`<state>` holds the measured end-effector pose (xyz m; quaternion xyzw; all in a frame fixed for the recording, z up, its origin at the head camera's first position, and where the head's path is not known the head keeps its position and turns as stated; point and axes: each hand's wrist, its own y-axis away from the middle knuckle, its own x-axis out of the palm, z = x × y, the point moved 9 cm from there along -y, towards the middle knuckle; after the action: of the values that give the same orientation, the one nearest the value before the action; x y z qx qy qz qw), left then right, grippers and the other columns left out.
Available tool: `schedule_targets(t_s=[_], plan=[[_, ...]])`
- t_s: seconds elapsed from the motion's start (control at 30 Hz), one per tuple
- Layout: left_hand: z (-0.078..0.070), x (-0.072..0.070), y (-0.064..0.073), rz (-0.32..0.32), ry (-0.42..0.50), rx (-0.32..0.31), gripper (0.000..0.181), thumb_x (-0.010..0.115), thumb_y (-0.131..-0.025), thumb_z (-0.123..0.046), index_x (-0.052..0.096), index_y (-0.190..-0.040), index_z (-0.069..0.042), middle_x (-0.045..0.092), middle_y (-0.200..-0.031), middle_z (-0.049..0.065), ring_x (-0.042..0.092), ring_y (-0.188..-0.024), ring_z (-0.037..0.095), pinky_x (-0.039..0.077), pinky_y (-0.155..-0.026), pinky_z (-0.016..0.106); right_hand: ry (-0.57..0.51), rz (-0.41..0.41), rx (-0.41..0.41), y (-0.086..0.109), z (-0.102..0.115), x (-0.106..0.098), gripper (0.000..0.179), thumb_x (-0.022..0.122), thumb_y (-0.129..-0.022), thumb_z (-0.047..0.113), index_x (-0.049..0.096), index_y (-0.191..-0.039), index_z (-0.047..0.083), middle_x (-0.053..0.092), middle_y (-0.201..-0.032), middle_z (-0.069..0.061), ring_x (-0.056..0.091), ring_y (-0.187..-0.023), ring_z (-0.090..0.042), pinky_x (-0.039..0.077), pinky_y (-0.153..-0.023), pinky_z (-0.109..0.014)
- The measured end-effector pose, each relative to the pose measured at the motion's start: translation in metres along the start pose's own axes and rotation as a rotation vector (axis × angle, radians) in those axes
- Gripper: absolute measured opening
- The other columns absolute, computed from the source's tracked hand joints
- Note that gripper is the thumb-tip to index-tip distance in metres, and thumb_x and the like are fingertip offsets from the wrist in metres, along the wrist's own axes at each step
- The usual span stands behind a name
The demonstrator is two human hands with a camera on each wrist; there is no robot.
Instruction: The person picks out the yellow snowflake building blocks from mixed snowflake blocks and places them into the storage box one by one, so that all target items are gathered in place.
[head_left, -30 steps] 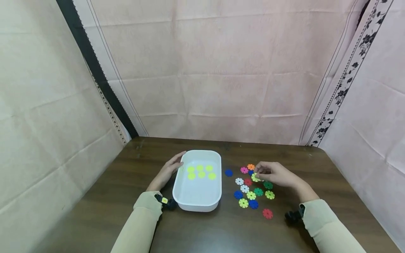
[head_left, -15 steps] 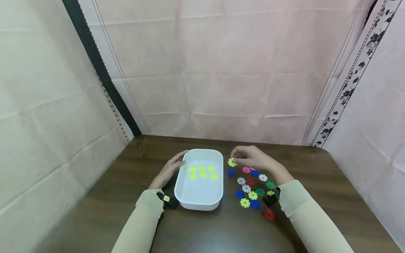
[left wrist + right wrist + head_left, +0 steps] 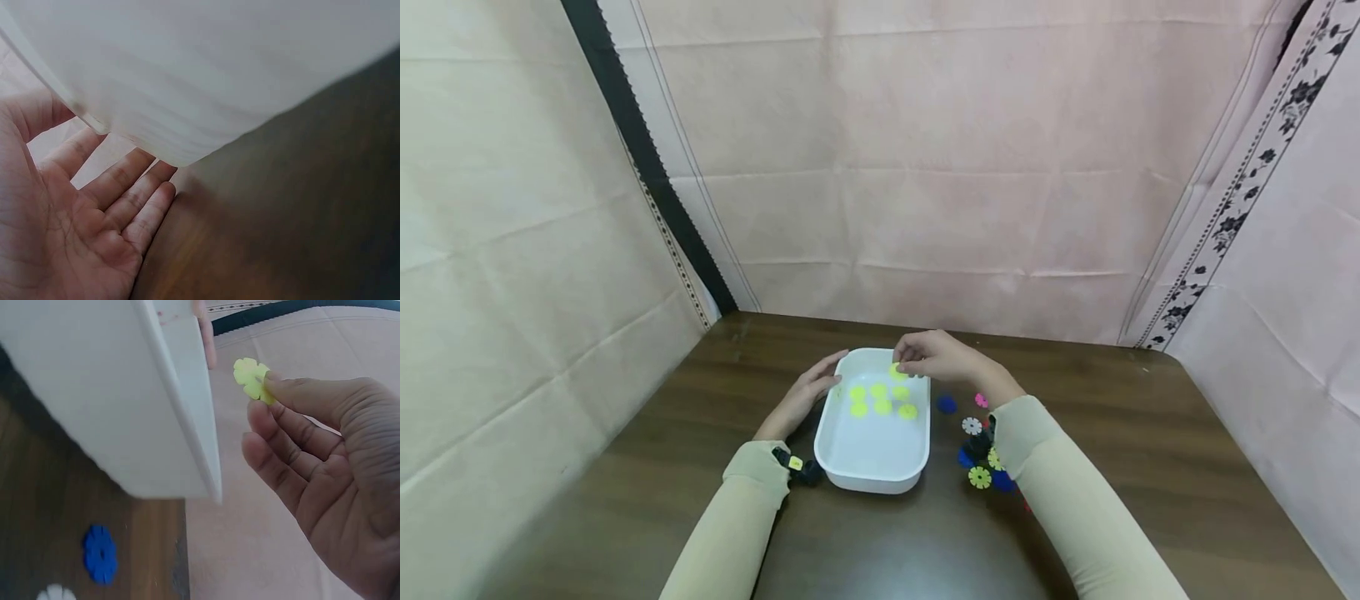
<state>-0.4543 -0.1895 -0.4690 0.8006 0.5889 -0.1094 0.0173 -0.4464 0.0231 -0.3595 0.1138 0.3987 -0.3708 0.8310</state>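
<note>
A white rectangular tray [image 3: 871, 458] stands on the table with several yellow flower-shaped discs [image 3: 882, 406] lying inside, toward its far half. My left hand [image 3: 808, 394] rests at the tray's far left corner. Its fingers look fairly straight against the outside in the left wrist view, and the thumb tip [image 3: 53, 112] reaches behind the rim. Over the tray's far right part, my right hand [image 3: 942, 358] pinches another yellow flower-shaped disc [image 3: 250, 376] between thumb and fingertips. That disc is above the tray floor, apart from the others.
Right of the tray lie loose flower-shaped discs: a blue one [image 3: 947, 404], a pink one [image 3: 981, 400], a white one [image 3: 972, 426] and a yellow one [image 3: 979, 477]. My right sleeve [image 3: 1052, 467] covers part of this group. Pale cloth [image 3: 940, 167] hangs behind the brown table [image 3: 820, 550].
My right hand has picked a yellow flower-shaped disc from the loose group and carried it left, over the tray. The left hand has stayed at the tray's corner.
</note>
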Motion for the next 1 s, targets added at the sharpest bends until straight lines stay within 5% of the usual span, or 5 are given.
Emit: schedule_targets(t_s=[0.2,0.37,1.0], plan=[[0.006,0.001,0.0,-0.01,0.003,-0.01,0.048,0.056,-0.101,-0.036,0.048,-0.148,-0.037,0.046,-0.152,-0.004,0.044,-0.139,0.021,0.03,-0.116,0.053,-0.091,0.11,0.046,-0.029,-0.002,0.03,0.014,0.067,-0.098,0.021,0.069,-0.11,0.014,0.072,-0.104,-0.009,0.068,-0.096,-0.034,0.058,-0.082,-0.048],[0.008,0.003,0.0,-0.003,-0.002,-0.019,0.048,0.056,-0.101,-0.036,0.048,-0.148,-0.036,0.042,-0.155,-0.001,0.04,-0.142,0.024,0.029,-0.116,0.054,-0.105,0.244,0.091,-0.043,-0.003,0.059,0.019,0.068,-0.097,0.015,0.069,-0.113,0.005,0.072,-0.102,-0.013,0.068,-0.092,-0.03,0.059,-0.078,-0.04],[-0.002,0.002,0.001,0.012,-0.012,0.032,0.048,0.055,-0.102,-0.033,0.047,-0.149,-0.036,0.049,-0.149,-0.001,0.046,-0.137,0.023,0.032,-0.114,0.053,-0.06,0.426,0.207,-0.044,0.004,0.101,0.013,0.068,-0.096,0.014,0.073,-0.105,0.006,0.073,-0.099,-0.009,0.07,-0.092,-0.028,0.058,-0.082,-0.037]])
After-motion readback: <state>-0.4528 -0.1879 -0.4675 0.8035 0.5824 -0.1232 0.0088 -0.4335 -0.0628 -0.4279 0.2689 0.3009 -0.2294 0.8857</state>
